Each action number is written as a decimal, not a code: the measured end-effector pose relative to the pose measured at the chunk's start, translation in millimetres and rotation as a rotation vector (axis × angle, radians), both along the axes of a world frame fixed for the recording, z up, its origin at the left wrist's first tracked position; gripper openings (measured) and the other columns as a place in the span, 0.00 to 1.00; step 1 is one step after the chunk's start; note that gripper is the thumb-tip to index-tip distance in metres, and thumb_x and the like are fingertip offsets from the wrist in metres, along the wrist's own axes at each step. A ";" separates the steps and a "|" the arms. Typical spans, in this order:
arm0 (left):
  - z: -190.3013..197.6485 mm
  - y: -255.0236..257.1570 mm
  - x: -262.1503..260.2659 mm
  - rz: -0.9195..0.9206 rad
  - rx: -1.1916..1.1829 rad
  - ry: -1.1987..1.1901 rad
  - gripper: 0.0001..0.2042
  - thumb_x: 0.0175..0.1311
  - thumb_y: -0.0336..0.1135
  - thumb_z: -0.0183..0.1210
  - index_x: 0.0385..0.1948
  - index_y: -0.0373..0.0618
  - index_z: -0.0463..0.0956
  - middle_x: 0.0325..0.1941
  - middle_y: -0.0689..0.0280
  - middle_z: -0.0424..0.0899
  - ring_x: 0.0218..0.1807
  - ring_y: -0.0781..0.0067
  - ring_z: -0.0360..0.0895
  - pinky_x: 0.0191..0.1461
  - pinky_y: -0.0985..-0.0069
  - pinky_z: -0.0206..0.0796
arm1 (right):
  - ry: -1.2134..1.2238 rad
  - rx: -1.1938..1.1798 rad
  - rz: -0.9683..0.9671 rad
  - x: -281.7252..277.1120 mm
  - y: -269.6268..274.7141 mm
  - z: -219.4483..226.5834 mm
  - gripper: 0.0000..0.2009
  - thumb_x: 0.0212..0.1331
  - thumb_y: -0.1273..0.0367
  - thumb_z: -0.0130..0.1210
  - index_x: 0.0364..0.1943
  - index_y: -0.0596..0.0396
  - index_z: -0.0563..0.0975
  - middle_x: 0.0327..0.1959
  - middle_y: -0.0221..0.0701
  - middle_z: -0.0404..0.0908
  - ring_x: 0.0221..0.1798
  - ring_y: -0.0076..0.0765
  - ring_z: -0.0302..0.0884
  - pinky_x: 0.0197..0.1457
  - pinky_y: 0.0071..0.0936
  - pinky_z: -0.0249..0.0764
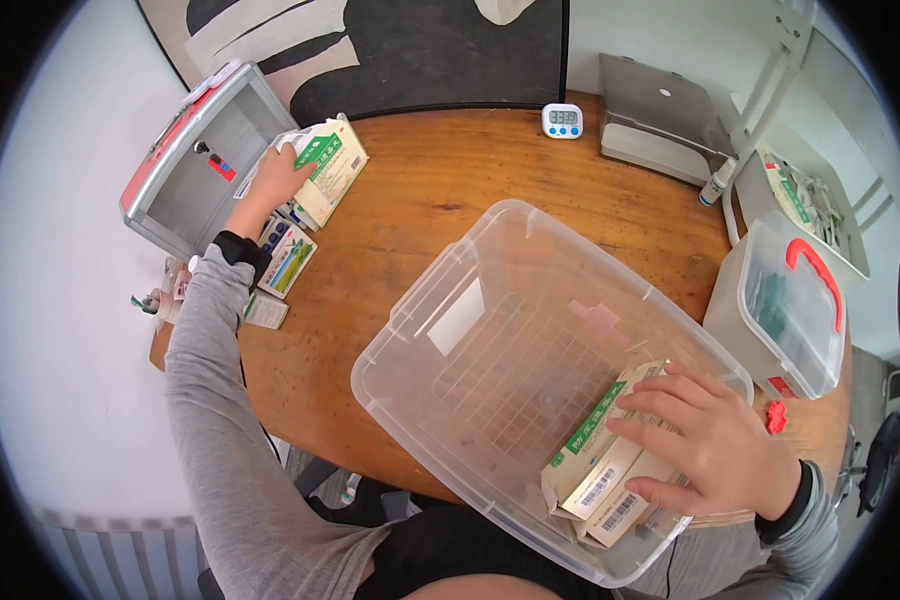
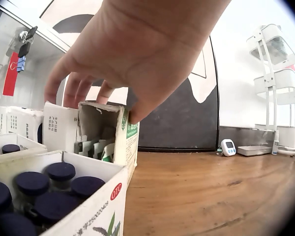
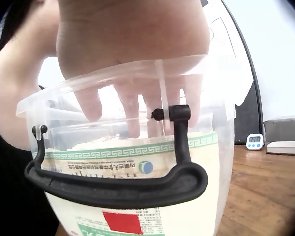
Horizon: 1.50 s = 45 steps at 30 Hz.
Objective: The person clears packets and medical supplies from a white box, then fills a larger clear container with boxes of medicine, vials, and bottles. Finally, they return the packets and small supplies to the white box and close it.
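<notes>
My left hand (image 1: 276, 182) is at the back left, gripping an open-ended cream and green medicine box (image 1: 342, 165) from above. In the left wrist view the thumb lies on that box's green-printed side and the fingers reach over the white carton (image 2: 60, 125) beside it; sachets show inside. Nearer stands an open box of dark-capped vials (image 2: 59, 206). My right hand (image 1: 715, 445) reaches over the rim of a clear plastic bin (image 1: 410, 330), its fingers spread above two cream and green medicine boxes (image 1: 595, 440) lying inside. The right wrist view shows these fingers through the bin's wall.
A silver case (image 1: 185, 165) with a red edge stands open behind the left-hand boxes. A timer (image 1: 563, 121) and a grey-lidded box (image 1: 660, 120) are at the back. To the right are a lidded box with a red handle (image 1: 818, 285) and a white rack.
</notes>
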<state>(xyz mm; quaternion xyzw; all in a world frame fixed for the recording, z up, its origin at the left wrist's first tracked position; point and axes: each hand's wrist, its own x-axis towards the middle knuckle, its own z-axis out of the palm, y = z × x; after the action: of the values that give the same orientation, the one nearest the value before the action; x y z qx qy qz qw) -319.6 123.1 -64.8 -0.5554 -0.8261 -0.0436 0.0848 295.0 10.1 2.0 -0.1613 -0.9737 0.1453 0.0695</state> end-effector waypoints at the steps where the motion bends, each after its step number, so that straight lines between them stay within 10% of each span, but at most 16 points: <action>1: -1.4 2.8 -3.5 -0.004 -0.002 0.001 0.32 0.63 0.56 0.61 0.57 0.36 0.71 0.57 0.37 0.73 0.59 0.34 0.73 0.62 0.52 0.67 | 0.001 -0.002 -0.004 0.3 0.4 -0.8 0.22 0.55 0.55 0.65 0.50 0.54 0.82 0.49 0.36 0.83 0.57 0.45 0.78 0.66 0.45 0.73; 12: 16.4 24.7 -8.4 -0.058 -0.143 -0.336 0.49 0.46 0.54 0.70 0.67 0.30 0.60 0.60 0.37 0.77 0.63 0.43 0.77 0.65 0.64 0.67 | 0.041 -0.021 -0.016 -1.8 -0.8 -1.2 0.23 0.51 0.58 0.66 0.49 0.55 0.82 0.48 0.36 0.83 0.53 0.42 0.80 0.57 0.36 0.78; 24: 10.7 30.4 -4.2 -0.136 0.169 -0.167 0.40 0.50 0.50 0.70 0.64 0.40 0.65 0.54 0.44 0.82 0.56 0.44 0.81 0.58 0.59 0.71 | 0.097 -0.028 0.001 4.3 -2.6 -8.9 0.18 0.55 0.60 0.63 0.44 0.57 0.81 0.43 0.37 0.81 0.51 0.44 0.78 0.53 0.36 0.77; 30: 129.5 -41.3 127.8 -0.364 0.523 -0.643 0.35 0.60 0.47 0.68 0.65 0.40 0.65 0.54 0.52 0.82 0.54 0.61 0.83 0.54 0.69 0.74 | 0.084 -0.014 0.031 5.3 -0.1 -12.3 0.16 0.56 0.60 0.62 0.40 0.58 0.80 0.39 0.36 0.79 0.46 0.45 0.77 0.54 0.38 0.75; 35: 178.1 -107.4 247.2 -0.672 0.108 -1.086 0.33 0.62 0.42 0.67 0.67 0.39 0.63 0.51 0.58 0.82 0.48 0.73 0.82 0.52 0.75 0.75 | 0.120 -0.019 0.019 8.7 -0.5 -17.3 0.15 0.57 0.60 0.61 0.39 0.58 0.79 0.37 0.36 0.79 0.45 0.45 0.76 0.54 0.39 0.74; 45: 164.3 -144.1 340.7 -0.643 -0.491 -0.583 0.35 0.63 0.33 0.63 0.70 0.45 0.54 0.53 0.52 0.80 0.53 0.63 0.81 0.53 0.68 0.71 | 0.112 0.025 0.070 10.7 0.0 -19.8 0.14 0.58 0.60 0.59 0.37 0.57 0.78 0.37 0.37 0.79 0.47 0.45 0.76 0.54 0.39 0.74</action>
<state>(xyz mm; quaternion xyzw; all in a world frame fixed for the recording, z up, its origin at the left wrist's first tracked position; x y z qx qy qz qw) 21.1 -21.0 99.6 -0.7504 -0.5881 -0.0252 -0.3007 305.7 10.1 -17.7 -0.1178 -0.9751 0.1441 0.1208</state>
